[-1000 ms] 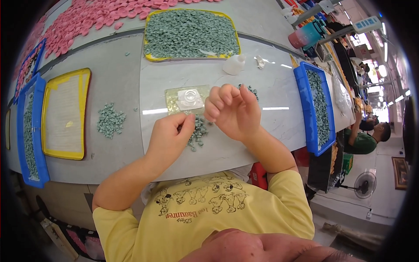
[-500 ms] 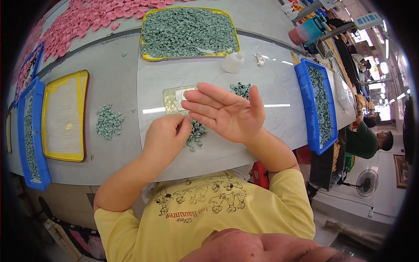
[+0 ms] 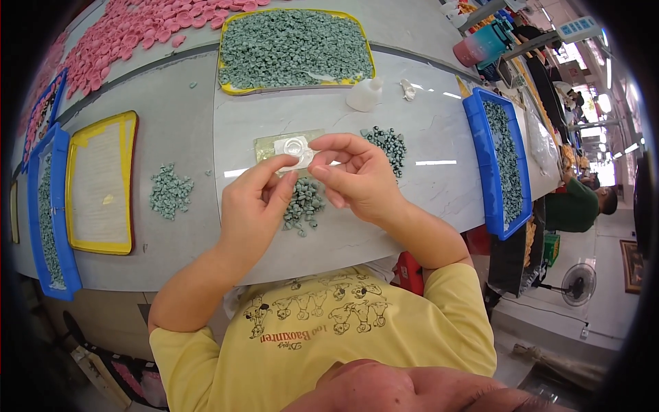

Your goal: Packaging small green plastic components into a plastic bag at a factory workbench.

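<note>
My left hand (image 3: 252, 206) is bent with thumb and forefinger close together beside a small clear round dish (image 3: 295, 146). Any piece in that pinch is too small to make out. Across from it, my right hand (image 3: 360, 177) has its fingers curled and fingertips near the dish; what they hold, if anything, is hidden. The dish rests on a white sheet over a pale yellow-green flat block (image 3: 268, 147). Between my hands lies a pile of small grey-green pieces (image 3: 302, 206). Shiny dark green pieces (image 3: 390, 147) lie beyond my right hand.
A yellow-rimmed tray (image 3: 295, 88) of green pieces stands at the back, near a white squeeze bottle (image 3: 364, 95). Blue bins (image 3: 489, 168) flank the table. At left are a yellow-rimmed tray (image 3: 130, 206) and loose green pieces (image 3: 170, 192). Pink cup-shaped pieces (image 3: 137, 34) cover the far left.
My right hand has turned from a flat open palm to curled fingers and come down by the dish. The left hand's forefinger has reached forward toward the dish.
</note>
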A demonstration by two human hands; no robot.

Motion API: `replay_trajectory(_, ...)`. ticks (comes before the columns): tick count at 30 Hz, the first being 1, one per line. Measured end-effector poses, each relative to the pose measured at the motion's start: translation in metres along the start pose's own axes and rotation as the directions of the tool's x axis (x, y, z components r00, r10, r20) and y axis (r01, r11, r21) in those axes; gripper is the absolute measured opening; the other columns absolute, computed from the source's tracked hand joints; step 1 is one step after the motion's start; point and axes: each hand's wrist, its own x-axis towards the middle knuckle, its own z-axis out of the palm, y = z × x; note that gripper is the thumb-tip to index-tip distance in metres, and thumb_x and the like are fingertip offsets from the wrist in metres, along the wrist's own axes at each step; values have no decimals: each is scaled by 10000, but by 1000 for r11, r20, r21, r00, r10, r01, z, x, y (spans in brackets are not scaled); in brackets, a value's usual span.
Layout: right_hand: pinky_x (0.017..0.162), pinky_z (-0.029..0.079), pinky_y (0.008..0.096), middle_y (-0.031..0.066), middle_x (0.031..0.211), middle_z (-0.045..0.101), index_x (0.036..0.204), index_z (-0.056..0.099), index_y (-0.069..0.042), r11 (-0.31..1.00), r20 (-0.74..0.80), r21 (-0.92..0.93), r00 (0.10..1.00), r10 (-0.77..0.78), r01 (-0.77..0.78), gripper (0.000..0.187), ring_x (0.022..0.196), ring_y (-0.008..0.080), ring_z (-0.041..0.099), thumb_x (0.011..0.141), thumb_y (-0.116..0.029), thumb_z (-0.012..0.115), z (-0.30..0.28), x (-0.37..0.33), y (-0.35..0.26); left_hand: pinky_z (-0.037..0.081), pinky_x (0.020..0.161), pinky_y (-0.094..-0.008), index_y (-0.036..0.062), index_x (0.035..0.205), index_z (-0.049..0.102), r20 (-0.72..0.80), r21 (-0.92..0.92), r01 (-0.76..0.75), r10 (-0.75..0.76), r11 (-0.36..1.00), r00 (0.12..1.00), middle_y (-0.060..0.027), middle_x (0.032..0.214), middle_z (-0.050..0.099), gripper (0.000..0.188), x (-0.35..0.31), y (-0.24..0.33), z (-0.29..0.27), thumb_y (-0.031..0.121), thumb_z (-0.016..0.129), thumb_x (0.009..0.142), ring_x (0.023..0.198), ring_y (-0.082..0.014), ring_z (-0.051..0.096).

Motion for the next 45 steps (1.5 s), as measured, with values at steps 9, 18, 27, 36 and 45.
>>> replay_trajectory(9,398,385,184,52,837,597,1153,495,-11,985,-30,-171,999,14,-18,389,454,58,487,792,-49,635,-12,14,15,378,534,-202,15,967,649,41,-115,-73,78,991,996,-19,717,574,168,12,-27,2,107,596,836,607,-60,464)
replay_trajectory(18,383,388,186,72,812,626,1132,513,1,971,-43,-235,997,-60,49,365,450,59,504,786,-7,626,-38,-24,-5,352,464,-229,8,892,650,-17,178,-269,276,946,961,-23,625,509,120,2,-3,53,30,619,779,519,-88,444)
replay_trajectory(27,398,423,200,100,839,651,1108,518,11,986,-62,-161,997,-46,36,353,466,78,531,775,5,637,-39,-26,2,357,418,-252,29,829,636,-120,372,-404,475,836,872,-31,588,490,140,-1,-4,62,-29,643,701,467,-122,448)
replay_trajectory(36,384,418,210,154,878,657,1051,523,7,999,-44,51,999,12,-10,276,427,106,511,789,43,601,-40,-24,5,323,412,-220,25,836,636,-221,357,-480,572,801,790,-8,576,446,149,3,1,41,-47,638,706,470,-87,404)
replay_trajectory(45,366,351,187,130,856,658,1011,531,-15,996,-33,85,999,27,-24,233,410,77,458,795,8,617,-54,-18,15,353,541,-182,34,975,651,32,-245,-52,62,968,998,39,700,492,189,2,-9,51,30,647,786,614,-33,406)
